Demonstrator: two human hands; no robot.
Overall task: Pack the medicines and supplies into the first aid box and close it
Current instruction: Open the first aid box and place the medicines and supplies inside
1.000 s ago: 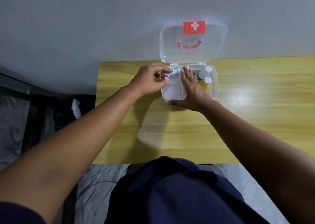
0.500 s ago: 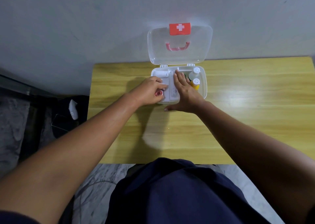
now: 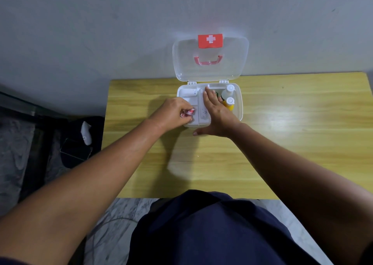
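The white first aid box sits open at the table's far edge, its clear lid with a red cross label leaning on the wall. My left hand pinches a small red-and-white item over the box's front left compartment. My right hand lies flat, fingers spread, across the box's middle, thumb on the table in front. A white bottle and a yellow bottle with white caps lie in the right section. A white tube lies at the back left.
The yellow wooden table runs to the right and toward me. A grey wall stands right behind the box. On the floor at left lie dark cloth and a white object.
My left hand has carried the red-and-white item from the box's back left rim down toward the front left compartment. My right hand has stayed flat on the box.
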